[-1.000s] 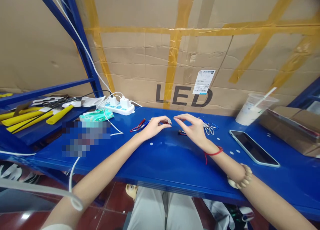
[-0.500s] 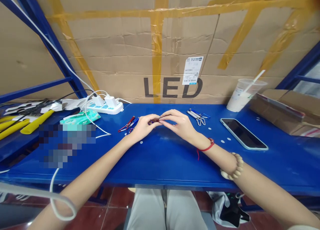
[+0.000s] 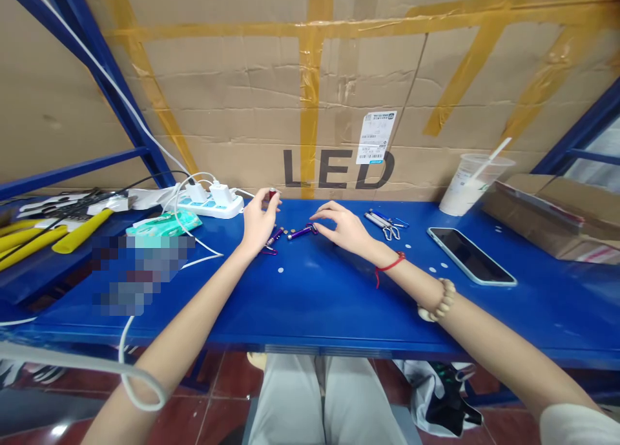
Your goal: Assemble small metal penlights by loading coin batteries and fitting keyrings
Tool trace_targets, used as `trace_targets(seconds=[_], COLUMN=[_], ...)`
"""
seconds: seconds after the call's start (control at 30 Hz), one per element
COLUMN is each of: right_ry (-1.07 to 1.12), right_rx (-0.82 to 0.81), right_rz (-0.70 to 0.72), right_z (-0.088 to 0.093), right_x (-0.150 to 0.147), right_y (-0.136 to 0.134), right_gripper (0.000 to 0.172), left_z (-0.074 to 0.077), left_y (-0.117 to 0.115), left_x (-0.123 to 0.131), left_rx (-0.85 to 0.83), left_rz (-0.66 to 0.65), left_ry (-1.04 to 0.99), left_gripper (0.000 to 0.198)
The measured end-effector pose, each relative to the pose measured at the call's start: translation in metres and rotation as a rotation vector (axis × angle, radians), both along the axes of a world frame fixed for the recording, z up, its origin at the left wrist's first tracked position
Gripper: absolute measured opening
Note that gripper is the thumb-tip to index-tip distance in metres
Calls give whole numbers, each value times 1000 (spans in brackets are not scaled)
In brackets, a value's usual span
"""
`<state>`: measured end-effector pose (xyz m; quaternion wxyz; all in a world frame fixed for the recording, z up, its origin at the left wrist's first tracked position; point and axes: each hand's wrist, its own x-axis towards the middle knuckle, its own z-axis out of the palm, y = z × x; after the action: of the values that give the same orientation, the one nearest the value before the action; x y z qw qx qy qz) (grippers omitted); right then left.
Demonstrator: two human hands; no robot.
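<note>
My left hand (image 3: 259, 222) is raised at the left of centre, its fingertips closed on a small dark red item (image 3: 272, 194). Below and right of it, a purple piece with a metallic end (image 3: 275, 237) lies on the blue table (image 3: 329, 296). A purple cylinder (image 3: 300, 232) with a small clip rests at the centre, its right end by the fingertips of my right hand (image 3: 341, 228). That hand has its fingers apart and curved. To its right lie silver and blue pieces with carabiners (image 3: 385, 224).
A phone (image 3: 471, 256), a drink cup (image 3: 465, 186) and an open cardboard box (image 3: 547, 219) are on the right. On the left are a power strip (image 3: 213, 206), a green packet (image 3: 165, 224), white cables and yellow-handled tools (image 3: 82, 232). A large carton (image 3: 232, 115) stands behind.
My hands have moved apart from where they met. My left hand has lifted leftward with the red item, and the purple cylinder now shows on the table beside my right hand.
</note>
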<state>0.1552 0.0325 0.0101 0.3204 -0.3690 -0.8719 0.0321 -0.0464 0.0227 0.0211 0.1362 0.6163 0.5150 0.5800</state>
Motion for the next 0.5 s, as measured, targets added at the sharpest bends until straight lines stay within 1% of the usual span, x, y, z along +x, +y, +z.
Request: trace_targets(seconds=[0.07, 0.13, 0.27, 0.37, 0.5], right_ry=[-137, -223, -305, -322, -332], right_rx=[-10, -33, -218, -290, -341], right_rz=[8, 15, -9, -54, -81], right_z=[-2, -1, 5, 10, 14], right_x=[-13, -27, -51, -59, -56], right_y=[10, 19, 30, 35, 38], right_gripper=[21, 22, 19, 18, 12], left_z=[1, 1, -3, -4, -5], left_y=[3, 5, 5, 3, 1], left_x=[-7, -9, -7, -3, 0], left_rx=[16, 7, -29, -38, -47], left_rz=[38, 41, -5, -49, -101], left_ry=[-8, 5, 45, 84, 122], left_gripper=[22, 21, 20, 20, 20])
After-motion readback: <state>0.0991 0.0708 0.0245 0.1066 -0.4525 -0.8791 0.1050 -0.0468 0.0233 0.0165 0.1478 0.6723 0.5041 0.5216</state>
